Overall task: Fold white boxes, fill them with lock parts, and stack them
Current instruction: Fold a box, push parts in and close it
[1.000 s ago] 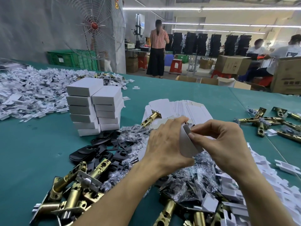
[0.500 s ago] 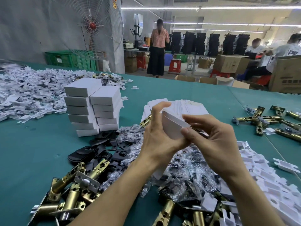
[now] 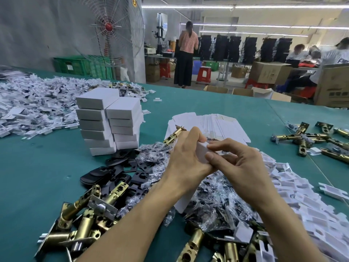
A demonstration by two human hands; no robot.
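Note:
My left hand (image 3: 186, 157) and my right hand (image 3: 238, 165) both grip one white box (image 3: 201, 154) held above the table, mostly hidden between the fingers. My right thumb and forefinger pinch its upper edge. Behind the hands lies a fanned pile of flat white box blanks (image 3: 215, 123). A stack of folded white boxes (image 3: 109, 120) stands to the left in two columns. Brass latch bolts (image 3: 83, 216) lie at the near left, black plates (image 3: 105, 173) beside them, and clear bags of small parts (image 3: 213, 201) under my wrists.
More brass latches (image 3: 309, 138) lie at the right. White plastic inserts (image 3: 294, 188) pile at the near right, and a wide heap of them (image 3: 32, 108) covers the far left. A standing fan (image 3: 109, 29), cartons and people are beyond the green table (image 3: 37, 167).
The box has gone from a half-open, raised shape to a closed-up form held lower between both hands. My right fingers moved onto its top edge.

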